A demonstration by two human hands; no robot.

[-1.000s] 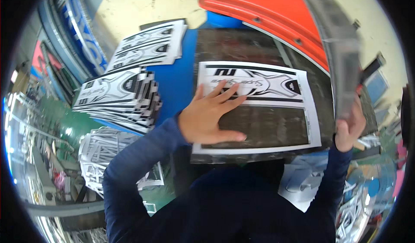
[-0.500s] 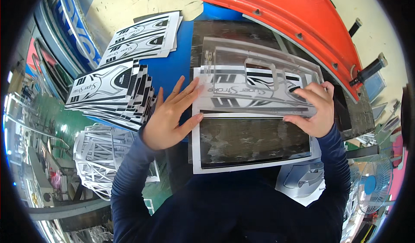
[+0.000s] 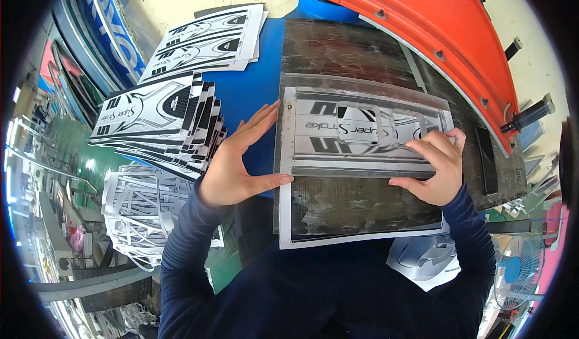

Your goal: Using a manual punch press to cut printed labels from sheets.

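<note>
A clear plastic template (image 3: pixel 362 169) with a raised border and cut-outs lies over a black-and-white printed sheet (image 3: pixel 286 218) on the dark, scuffed board. My right hand (image 3: pixel 439 167) grips the template's right end, its thumb at the near edge and its fingers over the top. At the other end is my left hand (image 3: pixel 238 164), open, with the thumb stretched to the near left corner and the fingers spread along the left edge. Through the plastic the sheet's print shows. Part of the sheet's near half is an open window where the dark board shows.
A curved red machine arm (image 3: pixel 422 19) with black handles spans the back right. Stacks of printed sheets (image 3: pixel 145 113) stand on the blue surface (image 3: pixel 244 95) at left. Below them hangs a bundle of white cut-out scrap (image 3: pixel 142 212). A fan (image 3: pixel 512 269) stands at lower right.
The template, raised and tilted at the far side before, has come down onto the sheet. My right hand has moved slightly nearer with it; my left thumb now reaches its near corner.
</note>
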